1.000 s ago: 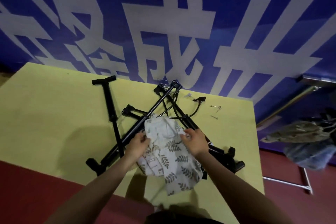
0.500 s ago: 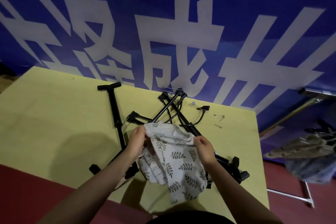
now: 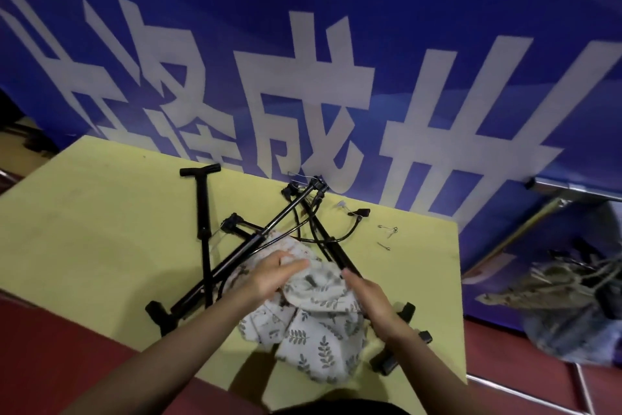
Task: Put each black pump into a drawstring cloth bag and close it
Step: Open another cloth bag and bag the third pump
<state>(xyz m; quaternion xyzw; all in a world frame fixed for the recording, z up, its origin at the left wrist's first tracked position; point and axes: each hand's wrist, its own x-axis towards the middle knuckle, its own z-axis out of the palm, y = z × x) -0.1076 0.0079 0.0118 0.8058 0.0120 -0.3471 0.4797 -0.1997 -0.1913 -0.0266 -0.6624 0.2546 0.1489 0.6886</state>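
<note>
Several black pumps lie crossed on the yellow table [image 3: 84, 219]: one with a T-handle [image 3: 203, 212] at the left, one slanting across the middle [image 3: 279, 222], and one running to the lower right [image 3: 331, 246] under the cloth. A white drawstring cloth bag with a leaf print [image 3: 319, 337] lies crumpled on top of them near the front edge. My left hand [image 3: 276, 275] reaches across the bag's top and pinches a fold of cloth between thumb and fingers. My right hand [image 3: 370, 300] lies along the bag's right side with straight fingers touching it. The frame is motion-blurred.
A blue banner with white characters [image 3: 303, 78] hangs right behind the table. Small metal pins [image 3: 388, 229] lie at the table's back right. A heap of cloth bags [image 3: 572, 293] sits on a rack to the right, over a red floor [image 3: 50, 357].
The bag, lifted with its mouth held apart half a second ago, has dropped back onto the pumps. My left hand has moved right across its top; my right fingers have straightened.
</note>
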